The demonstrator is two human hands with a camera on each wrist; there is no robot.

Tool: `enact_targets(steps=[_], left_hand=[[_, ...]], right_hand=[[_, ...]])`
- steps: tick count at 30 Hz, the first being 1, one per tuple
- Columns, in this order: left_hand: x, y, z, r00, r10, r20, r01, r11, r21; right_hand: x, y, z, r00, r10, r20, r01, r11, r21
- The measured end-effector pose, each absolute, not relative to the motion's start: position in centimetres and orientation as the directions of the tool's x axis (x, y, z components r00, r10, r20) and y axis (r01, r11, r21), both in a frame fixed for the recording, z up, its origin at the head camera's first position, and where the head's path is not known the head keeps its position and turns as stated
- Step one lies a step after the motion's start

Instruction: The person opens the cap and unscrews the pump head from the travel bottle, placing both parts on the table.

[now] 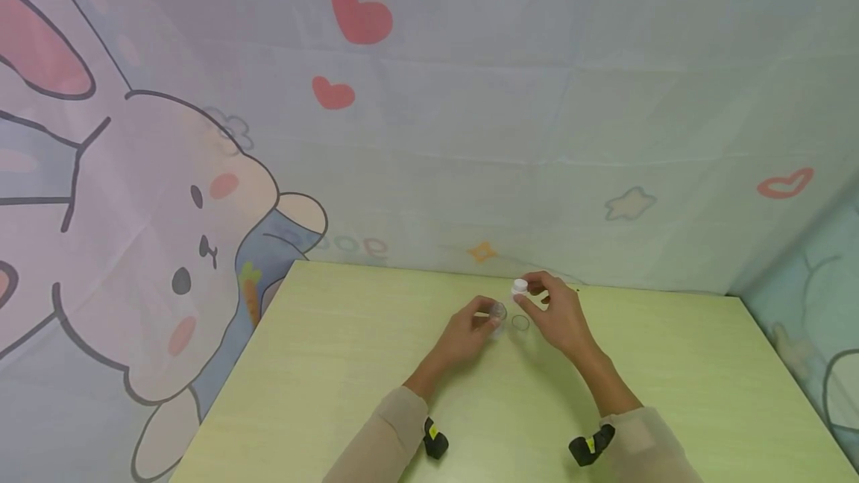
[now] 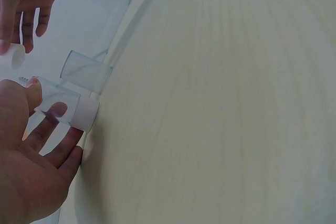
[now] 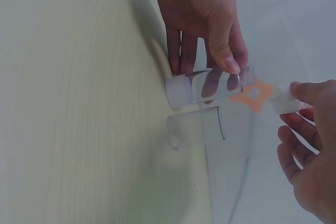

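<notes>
Thumb and fingers of my left hand (image 1: 463,334) grip a clear bottle (image 3: 223,88) with a white base and an uncovered threaded neck. It stands upright, its base right at the tabletop. To the right and a little higher, my right hand (image 1: 564,319) pinches a small white cap (image 1: 520,286) between thumb and fingers, apart from the bottle's neck. A clear, open-topped cylindrical cover (image 3: 195,127) stands on the table close beside the bottle, untouched by either hand.
The pale wood-grain table (image 1: 322,364) ends at its back edge just beyond my hands. Behind it hangs a printed cloth (image 1: 456,133) with a rabbit and hearts. Black wrist cameras sit by both beige sleeves (image 1: 382,434).
</notes>
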State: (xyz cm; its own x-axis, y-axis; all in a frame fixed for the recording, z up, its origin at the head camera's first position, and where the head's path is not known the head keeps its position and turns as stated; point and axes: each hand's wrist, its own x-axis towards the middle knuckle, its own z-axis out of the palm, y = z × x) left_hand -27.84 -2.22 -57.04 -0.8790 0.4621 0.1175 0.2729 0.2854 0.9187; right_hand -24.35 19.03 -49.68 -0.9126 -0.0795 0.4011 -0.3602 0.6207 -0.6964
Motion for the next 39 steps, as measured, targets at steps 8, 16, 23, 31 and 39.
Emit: enact_targets(steps=[8, 16, 23, 31, 39], left_hand=[[-27.8, -2.2, -56.9, -0.88, 0.463, 0.108, 0.265, 0.289, 0.92], [-27.8, -2.1, -57.0, -0.884, 0.457, 0.103, 0.258, 0.291, 0.921], [-28.0, -2.0, -57.1, -0.884, 0.453, 0.118, 0.276, 0.299, 0.914], [-28.0, -2.0, -57.1, -0.882, 0.445, 0.154, 0.299, 0.279, 0.912], [-27.9, -2.1, -57.2, -0.885, 0.442, 0.146, 0.291, 0.279, 0.915]], right_hand=[[-24.3, 19.4, -49.7, -0.909, -0.071, 0.411, -0.364, 0.619, -0.696], [-24.4, 19.8, -50.0, -0.905, -0.066, 0.421, -0.369, 0.617, -0.696], [-24.4, 20.2, -49.9, -0.908, -0.064, 0.413, -0.361, 0.619, -0.698], [-24.3, 20.7, -50.2, -0.908, -0.061, 0.414, -0.357, 0.631, -0.689], [-24.3, 21.2, -50.7, -0.914, -0.049, 0.404, -0.34, 0.635, -0.694]])
